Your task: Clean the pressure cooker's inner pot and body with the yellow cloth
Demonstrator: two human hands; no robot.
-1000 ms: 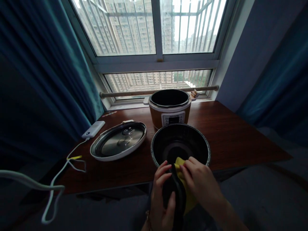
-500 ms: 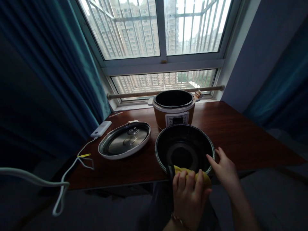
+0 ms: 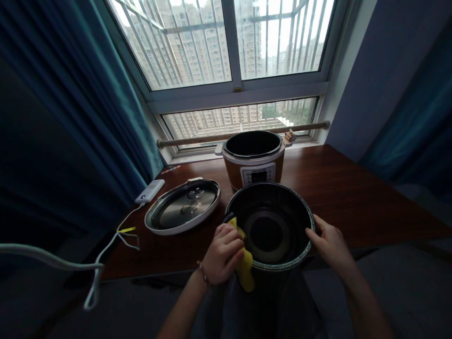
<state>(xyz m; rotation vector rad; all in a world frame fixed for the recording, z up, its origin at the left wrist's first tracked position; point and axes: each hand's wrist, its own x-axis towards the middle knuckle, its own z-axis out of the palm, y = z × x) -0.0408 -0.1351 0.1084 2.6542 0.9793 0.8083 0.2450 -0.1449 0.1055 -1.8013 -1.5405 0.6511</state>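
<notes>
In the head view, the left hand (image 3: pixel 224 254) clutches a yellow cloth (image 3: pixel 246 269) at the left rim of the black pot (image 3: pixel 270 235), while the right hand (image 3: pixel 332 241) grasps that pot's right rim, thumb toward the inside; the pot is at the near edge of the table (image 3: pixel 353 197), before the cooker (image 3: pixel 233 170), the upturned lid (image 3: pixel 183 207) lying left of it

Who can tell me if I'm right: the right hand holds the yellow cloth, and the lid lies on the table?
Not quite: the head view shows the yellow cloth in the left hand; the right hand is on the pot. The lid does lie on the table.
</notes>
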